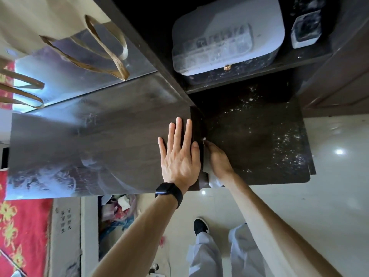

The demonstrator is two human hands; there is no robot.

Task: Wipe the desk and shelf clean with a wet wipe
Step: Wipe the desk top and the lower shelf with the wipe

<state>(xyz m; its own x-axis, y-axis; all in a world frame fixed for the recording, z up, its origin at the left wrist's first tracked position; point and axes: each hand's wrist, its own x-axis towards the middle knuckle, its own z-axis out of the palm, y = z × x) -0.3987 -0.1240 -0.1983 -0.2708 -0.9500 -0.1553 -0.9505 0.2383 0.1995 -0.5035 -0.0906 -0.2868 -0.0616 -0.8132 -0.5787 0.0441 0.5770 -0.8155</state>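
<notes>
Dust on the shelf could smear floorward if the right hand, its grip flat, pressing the wet wipe to the side panel, slipped; left hand lay splayed, empty, on the tabletop

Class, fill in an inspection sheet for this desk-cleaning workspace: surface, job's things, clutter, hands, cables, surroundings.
Surface: dark desk top, smeared and streaky; lower shelf speckled with white dust.
Job's things: wet wipe, under the right hand at the panel between desk and shelf.
Clutter: cloth bag with straps on the desk; dusty white case and small box on the upper shelf.
Hands: left hand flat on the desk, watch on its wrist; right hand presses the wipe to the panel.
Cables: nothing seen.
Surroundings: pale tiled floor, red rug, rubbish bag beneath the desk.
</notes>
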